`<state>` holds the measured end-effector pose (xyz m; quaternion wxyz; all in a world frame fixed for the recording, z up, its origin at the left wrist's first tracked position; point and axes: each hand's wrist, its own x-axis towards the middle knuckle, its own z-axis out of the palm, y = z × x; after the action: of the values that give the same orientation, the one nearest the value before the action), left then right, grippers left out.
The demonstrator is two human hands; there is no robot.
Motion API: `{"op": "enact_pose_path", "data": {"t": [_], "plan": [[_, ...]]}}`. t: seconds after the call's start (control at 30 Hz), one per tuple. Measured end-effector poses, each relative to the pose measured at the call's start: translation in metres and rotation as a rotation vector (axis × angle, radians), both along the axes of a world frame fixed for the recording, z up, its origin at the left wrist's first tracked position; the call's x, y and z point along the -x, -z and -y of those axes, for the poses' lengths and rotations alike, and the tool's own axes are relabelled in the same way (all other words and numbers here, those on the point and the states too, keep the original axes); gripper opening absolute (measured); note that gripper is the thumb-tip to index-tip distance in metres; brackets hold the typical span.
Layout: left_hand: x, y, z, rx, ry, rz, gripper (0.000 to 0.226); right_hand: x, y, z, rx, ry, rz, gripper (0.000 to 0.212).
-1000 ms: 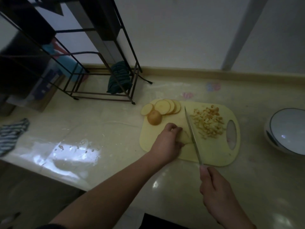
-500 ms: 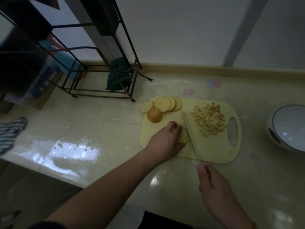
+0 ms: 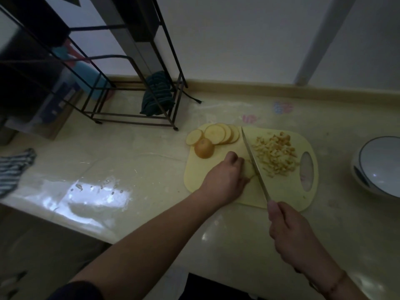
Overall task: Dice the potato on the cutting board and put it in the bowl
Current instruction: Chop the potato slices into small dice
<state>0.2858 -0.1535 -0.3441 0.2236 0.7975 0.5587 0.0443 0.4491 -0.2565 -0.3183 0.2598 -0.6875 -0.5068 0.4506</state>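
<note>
Your right hand (image 3: 291,233) is nearest the camera, off the near edge of the cutting board (image 3: 283,193), its fingers curled tight around the handle of the knife (image 3: 254,164). The blade runs away from you across the board, edge down, just right of your left hand. Your left hand (image 3: 225,180) rests on the board with its fingers curled down onto the potato slices being cut (image 3: 249,169), knuckles close beside the blade; most of that stack is hidden under the hand. To the right of the blade lies a heap of diced potato (image 3: 275,156), next to the board's handle hole. At the far left corner of the board sit 1 rounded potato end (image 3: 204,148) and a fan of uncut round slices (image 3: 216,134), some overhanging the edge. The bowl (image 3: 381,165) stands on the counter (image 3: 140,161) well apart to the right. Beyond, a dark wire rack (image 3: 134,87) stands against the wall with a striped green cloth (image 3: 157,94) hanging in it.
</note>
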Motion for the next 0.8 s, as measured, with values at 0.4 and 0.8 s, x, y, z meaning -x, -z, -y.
{"op": "enact_pose_path", "data": {"t": [0.4,0.8], "plan": [[0.013,0.013,-0.009,-0.323,0.258,0.045,0.046,-0.012,-0.01,-0.001,-0.016,-0.056,0.021,0.047],[0.017,0.031,-0.009,-0.416,0.342,0.164,0.022,-0.015,-0.022,0.019,0.018,-0.071,-0.017,0.035]]}}
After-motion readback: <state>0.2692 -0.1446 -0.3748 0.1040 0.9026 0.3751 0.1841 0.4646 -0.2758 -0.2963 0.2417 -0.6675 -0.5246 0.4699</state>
